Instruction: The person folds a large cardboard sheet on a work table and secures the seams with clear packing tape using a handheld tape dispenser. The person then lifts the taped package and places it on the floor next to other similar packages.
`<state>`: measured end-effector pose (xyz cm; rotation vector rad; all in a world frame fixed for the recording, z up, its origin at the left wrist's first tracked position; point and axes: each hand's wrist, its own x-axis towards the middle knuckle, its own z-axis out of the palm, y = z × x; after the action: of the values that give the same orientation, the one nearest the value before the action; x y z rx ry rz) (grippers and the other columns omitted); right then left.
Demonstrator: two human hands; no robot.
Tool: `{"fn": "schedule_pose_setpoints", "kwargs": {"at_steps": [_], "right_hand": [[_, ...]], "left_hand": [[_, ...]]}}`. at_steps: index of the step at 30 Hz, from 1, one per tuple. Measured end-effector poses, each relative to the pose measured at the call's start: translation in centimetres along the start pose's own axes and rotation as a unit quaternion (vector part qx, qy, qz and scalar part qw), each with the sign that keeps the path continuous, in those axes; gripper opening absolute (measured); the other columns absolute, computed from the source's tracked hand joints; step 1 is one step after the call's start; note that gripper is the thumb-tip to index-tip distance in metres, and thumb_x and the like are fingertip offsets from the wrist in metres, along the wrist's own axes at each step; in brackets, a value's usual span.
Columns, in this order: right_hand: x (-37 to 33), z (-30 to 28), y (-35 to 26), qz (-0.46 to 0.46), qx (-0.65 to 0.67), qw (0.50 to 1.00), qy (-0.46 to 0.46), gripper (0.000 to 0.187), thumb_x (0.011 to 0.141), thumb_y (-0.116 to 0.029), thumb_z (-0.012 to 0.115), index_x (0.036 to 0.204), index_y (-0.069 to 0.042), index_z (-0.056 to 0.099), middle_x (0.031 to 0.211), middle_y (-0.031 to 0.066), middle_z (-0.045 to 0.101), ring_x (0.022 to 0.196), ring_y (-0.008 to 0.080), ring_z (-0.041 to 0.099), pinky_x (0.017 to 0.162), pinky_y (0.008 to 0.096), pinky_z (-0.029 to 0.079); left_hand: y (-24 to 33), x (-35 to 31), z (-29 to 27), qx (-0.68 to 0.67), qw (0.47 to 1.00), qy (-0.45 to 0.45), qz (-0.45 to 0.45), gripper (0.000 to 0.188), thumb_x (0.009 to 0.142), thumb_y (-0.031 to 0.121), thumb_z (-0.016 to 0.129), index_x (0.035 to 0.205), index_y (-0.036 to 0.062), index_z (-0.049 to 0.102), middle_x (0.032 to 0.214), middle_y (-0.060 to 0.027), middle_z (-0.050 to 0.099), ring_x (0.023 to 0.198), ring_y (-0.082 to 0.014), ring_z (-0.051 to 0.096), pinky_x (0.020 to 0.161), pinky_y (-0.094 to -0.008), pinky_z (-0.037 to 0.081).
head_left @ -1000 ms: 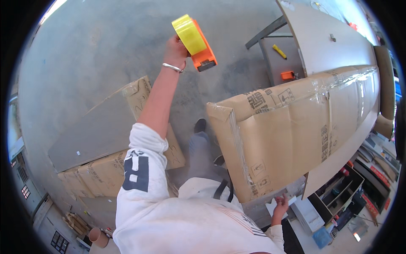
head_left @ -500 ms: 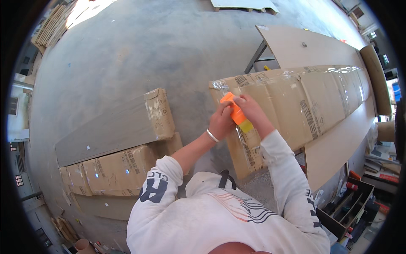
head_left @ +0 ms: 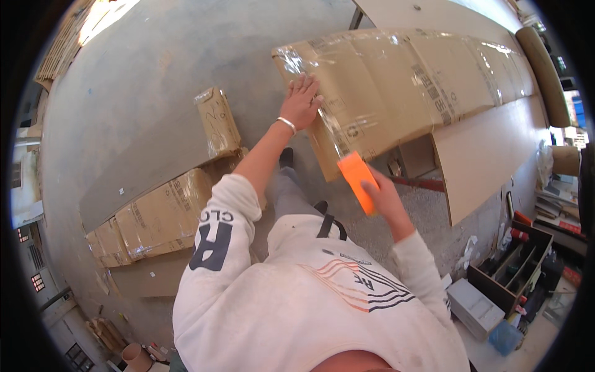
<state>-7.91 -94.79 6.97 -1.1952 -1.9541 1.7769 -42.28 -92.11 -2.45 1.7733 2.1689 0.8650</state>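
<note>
A long cardboard carton (head_left: 378, 80) lies on a board to the front right, wrapped with clear tape in several places. My left hand (head_left: 302, 102) rests flat on the carton's near left end, fingers stretched out over the tape there. From it a shiny strip of clear tape (head_left: 333, 133) runs down along the end of the carton. My right hand (head_left: 385, 197) grips an orange tape dispenser (head_left: 353, 172) at the carton's near corner, where the strip ends. Whether the tape is still joined to the dispenser is hard to make out.
At left, more wrapped cartons (head_left: 164, 214) lie beside a long grey board (head_left: 145, 180). A brown board (head_left: 489, 158) juts out under the big carton. To the lower right stand a divided dark tray (head_left: 514, 266) and a grey box (head_left: 475, 308). A brown roll (head_left: 543, 77) stands far right.
My hands have parted. The left has gone from the dispenser to lie flat on the carton's end; the right has drawn the dispenser nearer to me, and a tape strip now lies between.
</note>
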Motion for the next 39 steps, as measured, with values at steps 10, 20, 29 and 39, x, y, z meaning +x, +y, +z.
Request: {"fn": "schedule_pose_setpoints", "kwargs": {"at_steps": [10,20,29,39], "right_hand": [[-4.5,-1.7,20.7,0.063,-0.055,0.994,0.071,0.057,0.096,-0.015,0.067,0.149,-0.004,0.052,0.142,0.0160,0.064,0.130,0.0199,0.060,0.108,0.0332,0.046],[7.6,0.6,28.5,0.268,-0.116,0.952,-0.087,0.041,0.099,-0.012,0.065,0.138,-0.003,0.060,0.129,0.0114,0.068,0.113,0.0199,0.065,0.097,0.0327,0.050],[9.7,-0.4,27.5,0.294,-0.178,0.939,0.003,0.038,0.100,-0.010,0.061,0.136,-0.001,0.060,0.125,0.0113,0.069,0.108,0.0192,0.066,0.095,0.0320,0.052],[8.2,-3.1,20.3,0.322,-0.190,0.917,0.143,0.034,0.101,-0.007,0.058,0.134,0.001,0.061,0.120,0.0111,0.069,0.104,0.0184,0.067,0.092,0.0312,0.053]], "left_hand": [[-2.8,-10.5,10.2,-0.272,0.860,0.155,-0.403,0.038,0.099,0.011,0.051,0.135,-0.0030,0.054,0.131,-0.0240,0.062,0.124,-0.0338,0.060,0.103,-0.0445,0.049],[4.8,-21.2,26.7,-0.744,0.195,-0.311,-0.558,0.056,0.102,0.041,0.059,0.136,-0.0039,0.054,0.127,-0.0282,0.064,0.105,-0.0431,0.069,0.084,-0.0543,0.060],[-1.8,-13.6,26.9,-0.675,0.285,-0.309,-0.607,0.044,0.101,0.031,0.060,0.132,-0.0011,0.057,0.116,-0.0215,0.068,0.097,-0.0358,0.071,0.080,-0.0501,0.061],[-26.2,12.2,19.8,-0.514,0.668,-0.220,-0.491,0.033,0.100,0.020,0.062,0.127,0.0021,0.060,0.104,-0.0140,0.072,0.088,-0.0277,0.073,0.074,-0.0455,0.061]]}}
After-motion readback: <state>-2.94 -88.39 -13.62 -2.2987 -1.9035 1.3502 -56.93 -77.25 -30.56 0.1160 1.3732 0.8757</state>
